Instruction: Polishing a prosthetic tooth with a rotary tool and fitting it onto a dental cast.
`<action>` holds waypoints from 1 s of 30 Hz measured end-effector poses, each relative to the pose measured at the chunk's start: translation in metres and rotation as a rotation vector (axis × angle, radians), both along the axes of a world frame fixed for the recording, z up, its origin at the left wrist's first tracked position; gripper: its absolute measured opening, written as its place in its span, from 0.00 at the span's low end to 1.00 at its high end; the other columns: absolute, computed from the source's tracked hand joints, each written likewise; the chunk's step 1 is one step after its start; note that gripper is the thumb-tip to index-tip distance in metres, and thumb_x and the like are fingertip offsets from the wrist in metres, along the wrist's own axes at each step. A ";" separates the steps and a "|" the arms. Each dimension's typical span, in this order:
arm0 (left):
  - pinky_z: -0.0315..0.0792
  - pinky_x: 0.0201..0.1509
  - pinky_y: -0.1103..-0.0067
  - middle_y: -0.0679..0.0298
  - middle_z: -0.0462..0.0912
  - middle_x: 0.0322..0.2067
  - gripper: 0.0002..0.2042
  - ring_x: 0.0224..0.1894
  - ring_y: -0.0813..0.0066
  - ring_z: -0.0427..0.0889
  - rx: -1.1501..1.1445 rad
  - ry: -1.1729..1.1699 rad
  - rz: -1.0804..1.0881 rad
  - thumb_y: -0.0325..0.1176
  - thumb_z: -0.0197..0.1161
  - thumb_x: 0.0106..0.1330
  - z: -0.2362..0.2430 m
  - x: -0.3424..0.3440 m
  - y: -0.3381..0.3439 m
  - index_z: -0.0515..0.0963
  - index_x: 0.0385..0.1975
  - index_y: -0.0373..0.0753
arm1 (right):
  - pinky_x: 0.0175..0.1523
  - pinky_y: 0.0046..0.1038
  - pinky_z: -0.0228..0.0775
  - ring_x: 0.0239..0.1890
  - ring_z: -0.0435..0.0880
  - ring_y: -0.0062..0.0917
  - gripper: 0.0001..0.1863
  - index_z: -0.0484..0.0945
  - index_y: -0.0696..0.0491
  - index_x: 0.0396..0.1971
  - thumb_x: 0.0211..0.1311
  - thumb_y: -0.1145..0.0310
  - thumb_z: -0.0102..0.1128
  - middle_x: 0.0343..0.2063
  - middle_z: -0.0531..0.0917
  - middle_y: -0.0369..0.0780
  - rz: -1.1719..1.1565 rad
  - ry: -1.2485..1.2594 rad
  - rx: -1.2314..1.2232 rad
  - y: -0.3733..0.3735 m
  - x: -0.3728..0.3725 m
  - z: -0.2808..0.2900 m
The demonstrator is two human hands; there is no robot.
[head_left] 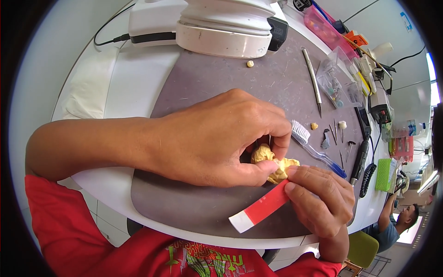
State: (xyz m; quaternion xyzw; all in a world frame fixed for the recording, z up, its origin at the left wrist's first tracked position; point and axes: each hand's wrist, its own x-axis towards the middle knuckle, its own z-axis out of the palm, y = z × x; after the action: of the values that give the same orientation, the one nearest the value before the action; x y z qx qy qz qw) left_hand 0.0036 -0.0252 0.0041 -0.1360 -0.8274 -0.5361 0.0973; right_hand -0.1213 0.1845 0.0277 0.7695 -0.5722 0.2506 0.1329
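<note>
My left hand (221,143) comes in from the left, its fingers and thumb closed on a yellow dental cast (263,153) at the middle of the mat. A small whitish piece, perhaps a crown, shows by the thumb tip against the cast. My right hand (323,196) pinches a red paper strip with a white end, articulating paper (265,205), between thumb and fingers. The strip's upper end meets the cast's lower right side; its white end points to the lower left. Right of the cast lies a toothbrush (318,150) with a clear blue handle.
A grey mat (184,207) covers the white table. A white ribbed hood (224,34) stands at the back. Rightward lie a pointed metal tool (312,81), a clear box (339,81), small burs and a corded black handpiece (360,161). Another person (392,226) sits far right.
</note>
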 end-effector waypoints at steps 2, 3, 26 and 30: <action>0.74 0.34 0.77 0.61 0.79 0.32 0.07 0.30 0.71 0.79 -0.001 -0.041 0.006 0.26 0.67 0.58 0.000 0.001 0.000 0.76 0.32 0.34 | 0.36 0.27 0.84 0.30 0.88 0.29 0.12 0.83 0.57 0.31 0.43 0.74 0.71 0.30 0.86 0.44 -0.005 -0.027 -0.005 0.000 -0.002 -0.004; 0.74 0.34 0.77 0.60 0.79 0.32 0.07 0.30 0.71 0.79 0.007 -0.041 0.008 0.26 0.67 0.58 -0.001 0.000 0.000 0.76 0.32 0.33 | 0.35 0.26 0.83 0.30 0.88 0.29 0.12 0.83 0.57 0.31 0.43 0.74 0.71 0.30 0.86 0.44 -0.012 -0.053 -0.009 -0.001 -0.003 -0.005; 0.73 0.36 0.76 0.61 0.79 0.32 0.08 0.33 0.68 0.80 -0.028 0.024 -0.040 0.26 0.67 0.55 -0.003 -0.002 -0.003 0.77 0.33 0.35 | 0.34 0.26 0.83 0.29 0.89 0.30 0.10 0.84 0.56 0.31 0.44 0.78 0.71 0.29 0.86 0.41 -0.001 -0.290 0.021 -0.014 -0.011 0.000; 0.73 0.36 0.76 0.62 0.79 0.33 0.08 0.33 0.69 0.80 0.016 0.016 -0.054 0.25 0.68 0.55 -0.002 0.001 -0.005 0.77 0.32 0.35 | 0.38 0.28 0.85 0.36 0.89 0.31 0.12 0.81 0.55 0.35 0.48 0.76 0.71 0.33 0.87 0.42 0.077 -0.273 0.097 -0.002 -0.001 0.009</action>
State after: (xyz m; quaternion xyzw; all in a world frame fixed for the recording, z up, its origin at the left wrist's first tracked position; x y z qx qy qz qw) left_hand 0.0043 -0.0301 0.0018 -0.1620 -0.8182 -0.5441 0.0905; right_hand -0.1228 0.1822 0.0365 0.7551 -0.5663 0.3301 0.0068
